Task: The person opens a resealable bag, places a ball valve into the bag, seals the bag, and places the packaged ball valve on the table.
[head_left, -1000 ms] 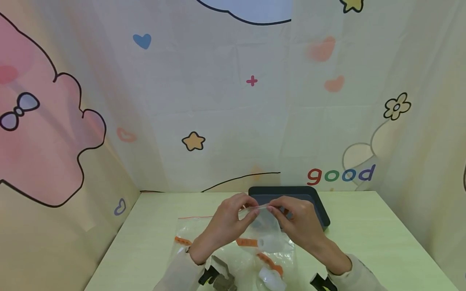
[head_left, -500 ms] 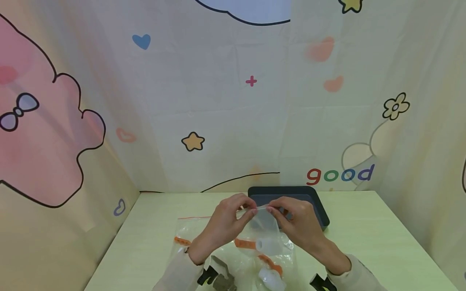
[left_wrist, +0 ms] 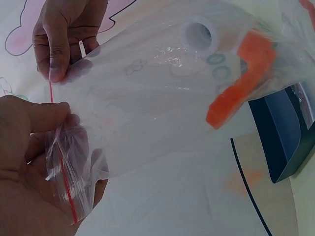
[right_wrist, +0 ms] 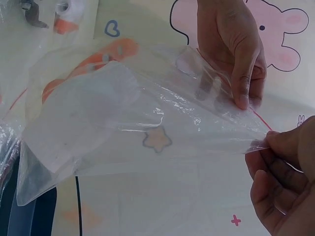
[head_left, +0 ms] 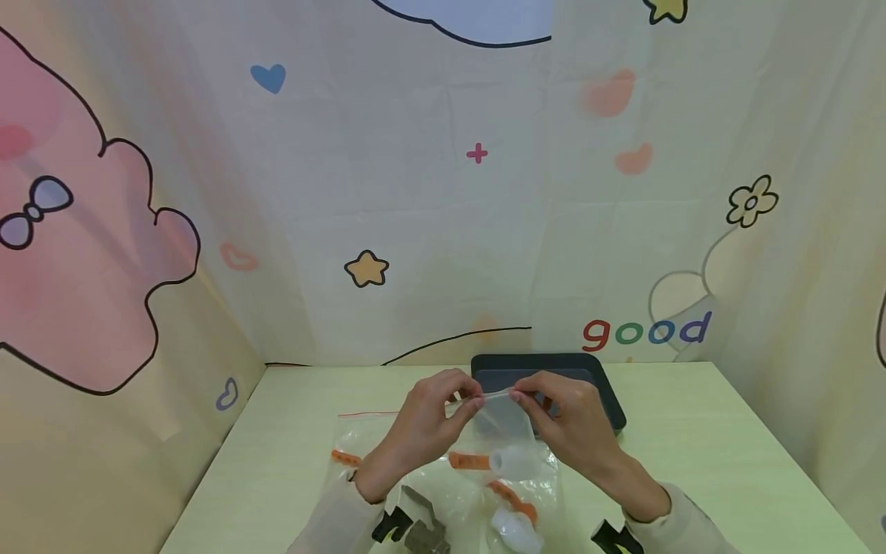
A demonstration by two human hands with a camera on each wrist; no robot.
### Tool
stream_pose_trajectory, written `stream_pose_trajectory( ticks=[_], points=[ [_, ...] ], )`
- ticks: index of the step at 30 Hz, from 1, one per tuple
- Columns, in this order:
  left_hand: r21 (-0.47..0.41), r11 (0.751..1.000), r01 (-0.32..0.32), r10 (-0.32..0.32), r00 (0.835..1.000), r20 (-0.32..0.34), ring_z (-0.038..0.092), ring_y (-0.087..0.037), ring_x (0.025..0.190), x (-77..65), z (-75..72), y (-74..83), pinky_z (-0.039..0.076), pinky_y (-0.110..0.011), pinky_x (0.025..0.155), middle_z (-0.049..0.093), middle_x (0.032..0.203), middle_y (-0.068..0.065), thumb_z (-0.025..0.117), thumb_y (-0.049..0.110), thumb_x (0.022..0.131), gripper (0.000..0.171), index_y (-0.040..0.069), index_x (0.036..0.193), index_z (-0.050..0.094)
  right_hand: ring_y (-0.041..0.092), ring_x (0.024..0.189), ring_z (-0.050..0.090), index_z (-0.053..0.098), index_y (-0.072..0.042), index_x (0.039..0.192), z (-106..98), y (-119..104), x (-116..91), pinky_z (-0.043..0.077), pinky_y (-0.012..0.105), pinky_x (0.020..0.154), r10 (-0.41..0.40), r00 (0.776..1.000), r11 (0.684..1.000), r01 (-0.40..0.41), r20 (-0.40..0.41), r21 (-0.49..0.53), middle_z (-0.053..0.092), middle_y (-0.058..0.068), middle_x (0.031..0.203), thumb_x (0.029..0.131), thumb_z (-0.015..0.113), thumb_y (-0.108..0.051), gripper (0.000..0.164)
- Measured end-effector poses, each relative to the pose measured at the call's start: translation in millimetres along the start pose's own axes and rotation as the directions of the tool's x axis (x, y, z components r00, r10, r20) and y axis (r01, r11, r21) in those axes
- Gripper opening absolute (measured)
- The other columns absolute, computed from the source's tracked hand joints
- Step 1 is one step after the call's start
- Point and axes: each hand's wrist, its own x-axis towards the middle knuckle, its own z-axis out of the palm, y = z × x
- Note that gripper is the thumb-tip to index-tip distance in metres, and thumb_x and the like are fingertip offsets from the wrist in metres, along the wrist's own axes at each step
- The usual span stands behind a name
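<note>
Both hands pinch the red-lined top edge of a transparent zip bag, hanging in front of the dark tray. My left hand has thumb and forefinger on the edge; my right hand pinches it a short way to the right. Inside the bag lie an orange strip and a white hollow cylinder. In the left wrist view, the left part of the zip edge bunches beside the left fingers. The right wrist view shows the bag's edge running taut between the two hands.
More transparent bags lie on the table below the hands. About them are an orange piece, another orange piece, a white piece and a grey fitting. A dark tray stands behind at the table's back edge.
My left fingers have slid a little left along the bag's edge, widening the gap between the hands. The right hand stays nearly still, and the bag sways slightly.
</note>
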Motion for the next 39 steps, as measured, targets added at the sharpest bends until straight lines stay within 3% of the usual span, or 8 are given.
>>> stream_pose_trajectory(
  ticks=[10, 30, 39],
  points=[
    [-0.005, 0.996, 0.084, -0.084, 0.996, 0.042, 0.058, -0.004, 0.081, -3.6, -1.0, -2.3, 0.052, -0.023, 0.075, 0.066, 0.090, 0.006, 0.066, 0.020, 0.094, 0.005, 0.017, 0.098, 0.067, -0.003, 0.060, 0.052, 0.073, -0.013, 0.087, -2, -1, 0, 0.044, 0.010, 0.055, 0.002, 1.000, 1.000, -0.002, -0.012, -0.005, 0.071, -0.005, 0.077, 0.079, 0.078, -0.001, 0.015],
    [-0.042, 0.996, 0.073, -0.073, 0.997, 0.015, 0.058, -0.005, 0.080, -8.5, -3.1, -7.5, 0.052, -0.027, 0.073, 0.066, 0.088, 0.006, 0.063, 0.022, 0.096, 0.006, 0.016, 0.096, 0.067, -0.003, 0.060, 0.050, 0.073, -0.014, 0.087, -3, -3, -1, 0.043, 0.011, 0.055, 0.007, 1.000, 1.000, -0.007, -0.020, 0.007, 0.071, -0.007, 0.077, 0.078, 0.078, 0.001, 0.019],
    [-0.074, 0.990, 0.121, -0.118, 0.992, 0.044, 0.060, -0.004, 0.084, -11.7, -8.0, -10.0, 0.052, -0.024, 0.074, 0.068, 0.092, 0.009, 0.066, 0.022, 0.095, 0.005, 0.020, 0.099, 0.067, -0.002, 0.060, 0.051, 0.072, -0.013, 0.086, -5, 1, 0, 0.043, 0.011, 0.055, 0.006, 1.000, 1.000, -0.006, -0.027, -0.010, 0.072, -0.005, 0.079, 0.077, 0.079, 0.001, 0.018]
  ],
)
